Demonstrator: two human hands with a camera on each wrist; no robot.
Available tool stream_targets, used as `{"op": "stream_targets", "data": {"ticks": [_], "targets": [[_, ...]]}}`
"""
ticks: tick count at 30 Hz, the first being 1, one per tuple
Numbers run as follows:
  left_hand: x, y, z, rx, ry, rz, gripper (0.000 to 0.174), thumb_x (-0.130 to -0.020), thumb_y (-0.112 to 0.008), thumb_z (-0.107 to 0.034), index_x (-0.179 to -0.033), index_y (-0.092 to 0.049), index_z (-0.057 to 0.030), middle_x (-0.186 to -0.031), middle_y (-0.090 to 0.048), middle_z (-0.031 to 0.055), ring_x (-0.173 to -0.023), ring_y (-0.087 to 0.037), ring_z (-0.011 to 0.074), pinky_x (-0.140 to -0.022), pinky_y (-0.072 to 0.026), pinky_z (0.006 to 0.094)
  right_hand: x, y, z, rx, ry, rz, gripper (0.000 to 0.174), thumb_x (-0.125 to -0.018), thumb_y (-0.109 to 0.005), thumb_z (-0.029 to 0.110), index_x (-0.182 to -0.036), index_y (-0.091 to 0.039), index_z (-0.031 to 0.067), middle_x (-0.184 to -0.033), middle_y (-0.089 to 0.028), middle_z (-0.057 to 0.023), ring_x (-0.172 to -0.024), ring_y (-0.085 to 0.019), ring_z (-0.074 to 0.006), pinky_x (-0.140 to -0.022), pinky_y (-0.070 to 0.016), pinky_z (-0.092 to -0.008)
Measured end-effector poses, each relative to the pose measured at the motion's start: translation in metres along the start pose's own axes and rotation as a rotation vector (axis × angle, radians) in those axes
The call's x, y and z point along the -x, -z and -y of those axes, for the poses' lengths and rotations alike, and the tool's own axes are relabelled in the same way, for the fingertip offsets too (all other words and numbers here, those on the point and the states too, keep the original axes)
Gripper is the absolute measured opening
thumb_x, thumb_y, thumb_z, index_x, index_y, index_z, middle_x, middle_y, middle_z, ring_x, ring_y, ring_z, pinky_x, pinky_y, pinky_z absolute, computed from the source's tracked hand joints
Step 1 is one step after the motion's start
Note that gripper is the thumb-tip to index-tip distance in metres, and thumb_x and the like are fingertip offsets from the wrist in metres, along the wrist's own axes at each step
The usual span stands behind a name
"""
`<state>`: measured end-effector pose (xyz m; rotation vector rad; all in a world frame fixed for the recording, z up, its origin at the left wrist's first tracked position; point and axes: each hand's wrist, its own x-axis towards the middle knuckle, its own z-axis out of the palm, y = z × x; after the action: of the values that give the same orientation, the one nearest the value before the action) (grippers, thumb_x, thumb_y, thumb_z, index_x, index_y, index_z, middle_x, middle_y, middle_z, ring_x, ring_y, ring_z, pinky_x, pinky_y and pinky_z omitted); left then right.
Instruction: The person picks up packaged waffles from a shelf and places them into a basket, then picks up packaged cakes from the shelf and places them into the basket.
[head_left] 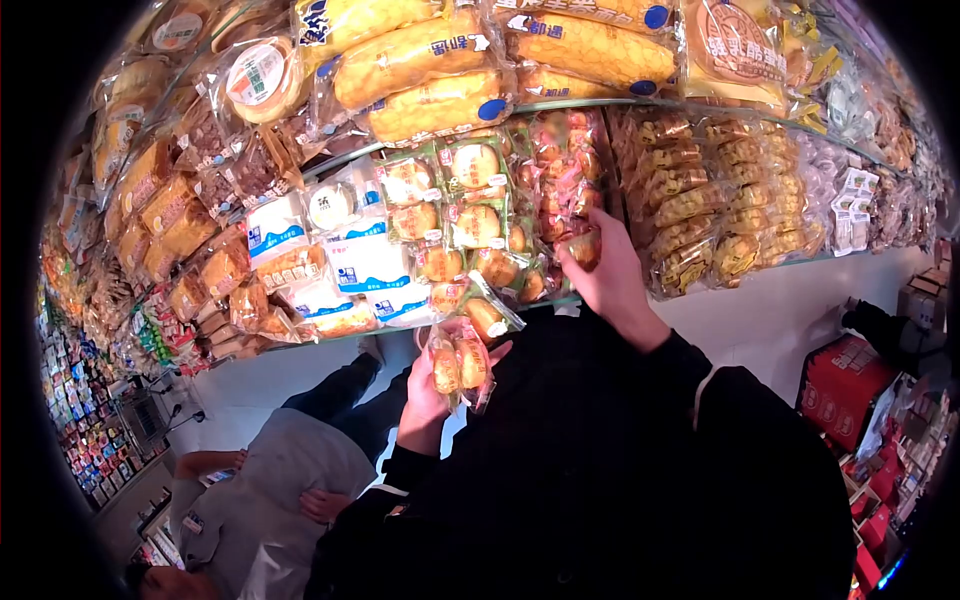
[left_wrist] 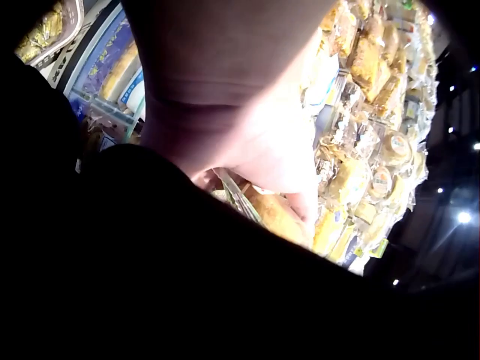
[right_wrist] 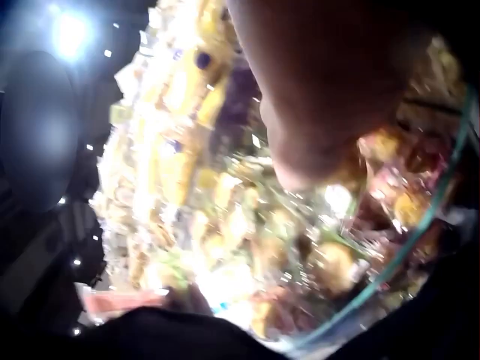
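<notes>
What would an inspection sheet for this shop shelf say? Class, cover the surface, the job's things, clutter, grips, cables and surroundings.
Surface: glass-edged shelf, packed full of wrapped baked goods.
Job's things: bun packets held off the shelf; red packet at the shelf front.
Clutter: long bread loaves above; blue-and-white packets to the left; red boxes down on the right.
Grips: left hand holds the bun packets; right hand pinches the red packet.
Cables: nothing seen.
Surroundings: a person in grey stands close by on a pale floor.
</notes>
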<state>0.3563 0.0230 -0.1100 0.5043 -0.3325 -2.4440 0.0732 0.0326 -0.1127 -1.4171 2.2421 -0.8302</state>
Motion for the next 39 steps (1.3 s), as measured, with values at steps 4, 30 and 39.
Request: {"op": "stream_targets", "data": {"ticks": [4, 30, 39], "targets": [[-0.003, -0.018, -0.002, -0.021, -0.141, -0.081, 0.069, -0.086, -0.059, -0.052, -0.131, -0.037, -0.005, -0.112, -0.057, 0.0193, -0.086, -0.066, 0.0341, -0.106, -0.0359, 0.0576, 0.016, 0.032, 0.05, -0.459, -0.021, 0.233, 0.034, -0.078, -0.078, 0.021, -0.094, -0.057, 0.0, -0.082, -0.059, -0.0155, -0.071, -0.06, -0.0272, -0.062, -0.0487, -0.034], [0.029, 0.037, -0.024, 0.178, -0.118, 0.189, 0.072, -0.087, -0.054, -0.053, -0.141, -0.037, -0.0096, -0.138, -0.049, 0.005, -0.129, -0.046, 0.0221, -0.104, -0.0395, 0.0489, -0.061, -0.08, -0.061, -0.07, -0.348, 0.224, 0.062, -0.089, -0.056, 0.017, -0.141, -0.029, -0.0036, -0.131, -0.045, -0.0269, -0.113, -0.049, -0.0451, -0.095, -0.0437, -0.0445], [0.033, 0.029, -0.032, -0.045, -0.12, 0.048, 0.073, -0.086, -0.055, -0.056, -0.139, -0.034, -0.0088, -0.122, -0.057, 0.0093, -0.097, -0.064, 0.0263, -0.068, -0.0563, 0.0406, -0.054, -0.095, -0.082, 0.671, 0.089, 0.231, 0.045, -0.081, -0.056, 0.009, -0.125, -0.05, 0.0001, -0.116, -0.055, -0.0162, -0.112, -0.052, -0.0316, -0.094, -0.0439, -0.0382]]}}
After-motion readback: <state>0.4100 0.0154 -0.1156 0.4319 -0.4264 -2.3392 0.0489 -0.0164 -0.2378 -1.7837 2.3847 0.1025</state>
